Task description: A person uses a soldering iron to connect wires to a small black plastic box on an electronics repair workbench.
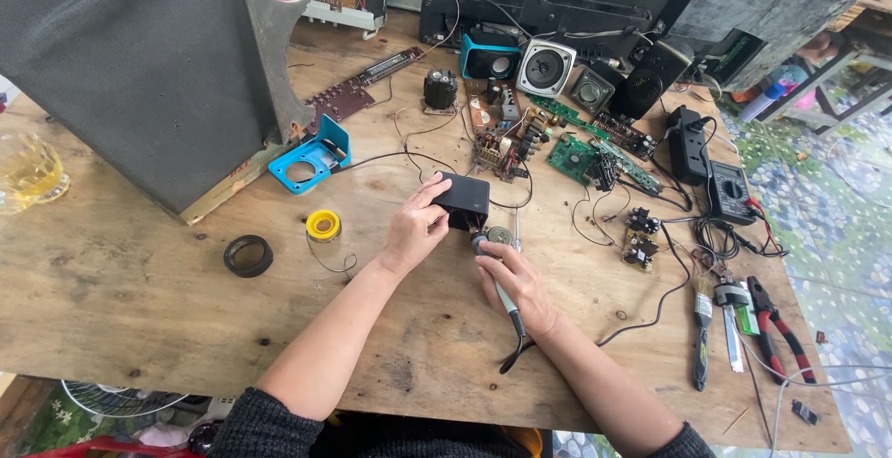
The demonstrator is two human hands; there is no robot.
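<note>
A small black box (462, 200) sits near the middle of the wooden tabletop (121, 291), tilted up on one edge. The left hand (414, 226) grasps it from the left, thumb on top and fingers wrapped along its near side. Just below the box, the right hand (517, 283) is closed around a soldering iron (506, 302), held like a pen, its tip end pointing up at the box's lower right corner beside a small round metal part (500, 234). The iron's black cord (641, 319) trails off to the right.

Left of the hands lie a yellow solder spool (323, 225) and, farther out, a black ring (248, 255). A blue plastic frame (311, 161) rests against a large grey speaker cabinet (139, 68) standing at the upper left. A glass of yellow liquid (28, 172) is at the left edge.

Behind the box are circuit boards (576, 154), thin wires, and a row of small speakers (545, 67). To the right lie a multimeter (728, 191), a brush (701, 328) and red-handled pliers (776, 323).
</note>
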